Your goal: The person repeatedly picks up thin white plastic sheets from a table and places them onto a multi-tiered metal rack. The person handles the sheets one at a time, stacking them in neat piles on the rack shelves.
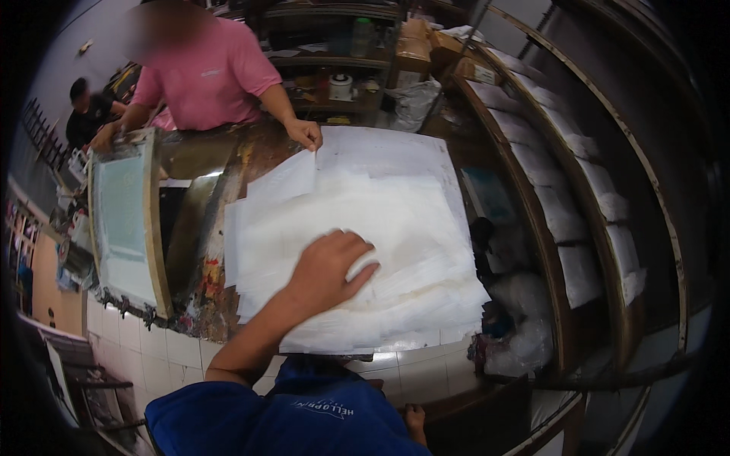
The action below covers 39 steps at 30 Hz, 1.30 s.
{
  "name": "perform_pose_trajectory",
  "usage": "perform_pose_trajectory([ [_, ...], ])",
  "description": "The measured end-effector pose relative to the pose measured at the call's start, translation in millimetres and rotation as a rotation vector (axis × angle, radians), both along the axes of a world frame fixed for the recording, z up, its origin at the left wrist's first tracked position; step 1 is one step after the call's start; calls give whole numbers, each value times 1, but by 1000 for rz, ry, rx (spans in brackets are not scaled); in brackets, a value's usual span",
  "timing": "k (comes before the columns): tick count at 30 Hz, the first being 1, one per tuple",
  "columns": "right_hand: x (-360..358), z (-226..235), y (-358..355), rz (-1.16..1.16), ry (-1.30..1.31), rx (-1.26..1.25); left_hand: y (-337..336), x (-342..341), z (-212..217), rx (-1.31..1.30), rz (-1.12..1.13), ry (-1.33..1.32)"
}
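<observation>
Loose white sheets [281, 220] lie in an uneven pile on the table in front of me, their edges fanned out. Over the middle of the pile is my left hand [328, 266], palm down, thumb apart from the slightly bent fingers, holding nothing. I cannot tell whether it presses on the top sheet. Low beside my body hangs my right hand [414, 419], small in view, its fingers unclear. Across the table a co-worker's hand [306, 135] pinches the corner of a sheet [293, 176] at the pile's far edge.
A wooden-framed printing screen [125, 220] with pale green mesh stands at left, near the co-worker's other hand. The table [215, 251] is paint-stained. Wooden racks [525, 205] with plastic-wrapped bundles run along the right. Clear plastic bags [525, 323] sit by the table's right corner.
</observation>
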State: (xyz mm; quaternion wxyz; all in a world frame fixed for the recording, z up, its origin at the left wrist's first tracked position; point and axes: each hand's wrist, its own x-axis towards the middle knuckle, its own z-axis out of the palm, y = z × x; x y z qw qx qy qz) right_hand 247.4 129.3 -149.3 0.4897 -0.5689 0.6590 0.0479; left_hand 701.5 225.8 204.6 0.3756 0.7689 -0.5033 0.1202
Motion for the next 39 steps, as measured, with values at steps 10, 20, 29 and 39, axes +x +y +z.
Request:
perform_pose_trajectory([
  [10,-73,-23,26,-69,-115,-27,-140,155,-52,269,135,195],
  [20,-110,-20,93,-375,-102,-49,-321,180,-142,694,132,81],
  [29,-107,-4,149,-620,-176,0,-359,203,-172,852,199,116],
  [39,8,177,-57,-495,-319,-697,-352,36,-29,22,-589,-110],
])
